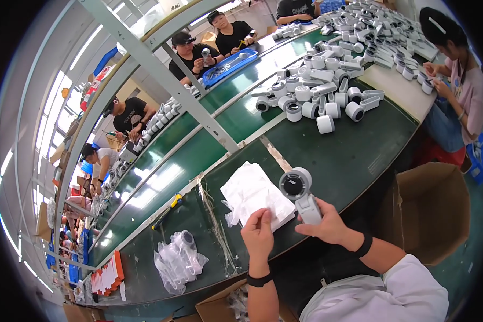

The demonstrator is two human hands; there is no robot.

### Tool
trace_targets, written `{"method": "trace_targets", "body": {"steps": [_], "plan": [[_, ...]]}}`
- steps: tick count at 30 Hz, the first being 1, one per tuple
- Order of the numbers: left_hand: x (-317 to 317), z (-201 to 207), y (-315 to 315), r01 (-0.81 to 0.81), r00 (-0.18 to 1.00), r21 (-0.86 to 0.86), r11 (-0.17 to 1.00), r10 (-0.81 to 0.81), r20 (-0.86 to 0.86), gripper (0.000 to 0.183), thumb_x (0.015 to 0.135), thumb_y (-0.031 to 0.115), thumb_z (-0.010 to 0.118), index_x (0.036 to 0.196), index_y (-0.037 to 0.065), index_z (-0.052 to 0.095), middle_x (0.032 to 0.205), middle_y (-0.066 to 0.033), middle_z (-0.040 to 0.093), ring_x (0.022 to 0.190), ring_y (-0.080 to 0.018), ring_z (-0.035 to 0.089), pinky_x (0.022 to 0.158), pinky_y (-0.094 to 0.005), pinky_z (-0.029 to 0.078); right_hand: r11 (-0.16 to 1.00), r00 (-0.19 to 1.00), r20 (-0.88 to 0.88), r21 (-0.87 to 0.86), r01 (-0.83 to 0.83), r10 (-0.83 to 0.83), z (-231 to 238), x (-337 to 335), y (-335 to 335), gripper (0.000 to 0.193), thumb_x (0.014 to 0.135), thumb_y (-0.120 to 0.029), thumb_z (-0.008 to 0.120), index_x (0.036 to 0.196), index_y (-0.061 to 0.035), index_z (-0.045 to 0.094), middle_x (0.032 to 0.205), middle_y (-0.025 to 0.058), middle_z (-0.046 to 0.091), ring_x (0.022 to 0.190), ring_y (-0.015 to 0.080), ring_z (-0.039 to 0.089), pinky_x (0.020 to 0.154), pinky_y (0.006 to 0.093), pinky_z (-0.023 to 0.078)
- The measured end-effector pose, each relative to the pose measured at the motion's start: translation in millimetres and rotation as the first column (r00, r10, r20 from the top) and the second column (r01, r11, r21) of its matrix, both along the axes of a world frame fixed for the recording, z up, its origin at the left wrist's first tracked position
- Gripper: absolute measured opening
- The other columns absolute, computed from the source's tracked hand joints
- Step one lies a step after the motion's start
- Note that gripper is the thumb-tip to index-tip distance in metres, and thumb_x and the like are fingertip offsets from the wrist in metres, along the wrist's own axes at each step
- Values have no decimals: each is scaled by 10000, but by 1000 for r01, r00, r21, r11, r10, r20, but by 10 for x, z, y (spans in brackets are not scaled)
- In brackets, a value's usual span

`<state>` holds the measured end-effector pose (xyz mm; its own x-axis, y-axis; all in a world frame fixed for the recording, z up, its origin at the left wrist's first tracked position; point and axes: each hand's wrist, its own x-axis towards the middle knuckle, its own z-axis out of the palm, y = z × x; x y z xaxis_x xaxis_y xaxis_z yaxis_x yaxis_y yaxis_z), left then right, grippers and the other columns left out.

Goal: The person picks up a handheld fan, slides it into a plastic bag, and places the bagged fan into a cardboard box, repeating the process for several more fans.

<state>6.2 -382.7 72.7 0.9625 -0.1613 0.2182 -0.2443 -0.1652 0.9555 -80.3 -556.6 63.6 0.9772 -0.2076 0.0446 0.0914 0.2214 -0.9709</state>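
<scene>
1. Fingers: on your left hand, thumb and fingertips press together at the near side of the stack, which looks like thin white bags; whether a sheet is caught between them, I can't tell.

2. Over to your right hand: thumb and fingers wrap the lower end of the fan, head up, dark face showing. It sits at the stack's right side, and whether it touches, I can't tell.

3. The step looks like parting one bag for the fan, so rub thumb against fingertip and make sure just one layer lifts.

4. Your grip on the handle looks good, well below the round head; steady there, and swing the head clear of the film so nothing snags.

5. Edges now! The green table curves close under both your wrists, so work inward; a carton gapes beyond the rim on your right.

6. Best open room: right of the stack, between the rim and the fan pile.

7. Leftward it's tighter: frayed tape, a yellow knife and bagged fans take up that side.
</scene>
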Motion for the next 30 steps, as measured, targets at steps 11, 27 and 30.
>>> {"method": "trace_targets", "body": {"steps": [11,27,30], "plan": [[-161,-89,-91,103,970,-284,953,-159,-182,155,928,96,661,993,-45,663,861,-59,676,754,-106,620,702,-243,520,978,978,-73,63,198,-193,43,241,239,357,779,-123,734,1075,-5,573,907,48,626,803,107,583,713,282,500],[-219,69,-111,0,976,-300,954,-65,-207,209,921,69,635,1104,-30,615,905,-12,618,745,-67,560,654,-197,449,943,949,8,-108,314,-315,74,201,165,320,765,-93,728,1033,-16,572,896,22,625,814,89,575,721,278,489],[-192,61,-137,-136,967,-378,916,40,-251,174,916,51,629,1068,-34,634,862,-9,619,694,-59,544,614,-189,424,933,943,1,-149,329,-332,-8,161,170,340,766,-92,728,1057,-14,570,897,28,631,810,90,579,722,281,491]]}}
